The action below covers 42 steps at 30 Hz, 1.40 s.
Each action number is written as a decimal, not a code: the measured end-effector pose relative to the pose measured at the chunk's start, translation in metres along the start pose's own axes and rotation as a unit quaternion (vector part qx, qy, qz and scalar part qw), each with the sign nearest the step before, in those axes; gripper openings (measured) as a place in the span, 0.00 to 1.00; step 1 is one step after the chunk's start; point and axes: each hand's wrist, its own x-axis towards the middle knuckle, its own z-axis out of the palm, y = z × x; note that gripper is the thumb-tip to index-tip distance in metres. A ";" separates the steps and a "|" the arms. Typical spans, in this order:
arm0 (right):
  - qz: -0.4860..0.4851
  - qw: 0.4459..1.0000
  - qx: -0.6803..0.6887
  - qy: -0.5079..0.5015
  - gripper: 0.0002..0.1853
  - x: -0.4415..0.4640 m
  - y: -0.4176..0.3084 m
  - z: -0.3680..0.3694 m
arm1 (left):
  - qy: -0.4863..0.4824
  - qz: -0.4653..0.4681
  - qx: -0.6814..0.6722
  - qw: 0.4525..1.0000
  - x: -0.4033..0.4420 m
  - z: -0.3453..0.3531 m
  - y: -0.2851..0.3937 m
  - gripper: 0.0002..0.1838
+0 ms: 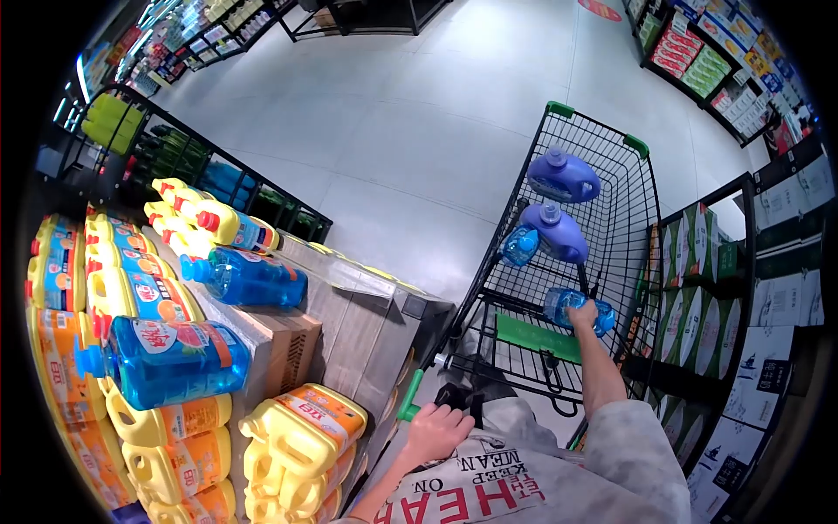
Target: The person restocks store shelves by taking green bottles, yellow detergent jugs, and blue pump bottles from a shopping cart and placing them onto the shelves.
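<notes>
My right hand (583,314) reaches into the black wire shopping cart (635,188), its fingers wrapped round a clear blue bottle (559,306) that lies low near the green flap (537,339). Closed at the cart's green handle (412,400), my left hand (439,431) is held close to my body. Farther forward in the cart lie two purple jugs (563,177) and another blue bottle (520,246). To my left, two large blue bottles (179,362) lie on their sides on top of the stacked goods.
Yellow jugs with orange labels (301,428) are stacked at left beside a cardboard box (284,354) and wooden panels (367,336). Shelves of packaged goods (694,297) stand close along the cart's right side. Grey tiled floor (419,131) stretches ahead towards more shelves.
</notes>
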 end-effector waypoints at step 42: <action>-0.788 0.550 0.153 -0.232 0.17 -0.441 -0.261 -0.254 | -0.063 -0.093 -0.135 0.984 0.025 0.012 -0.017 0.35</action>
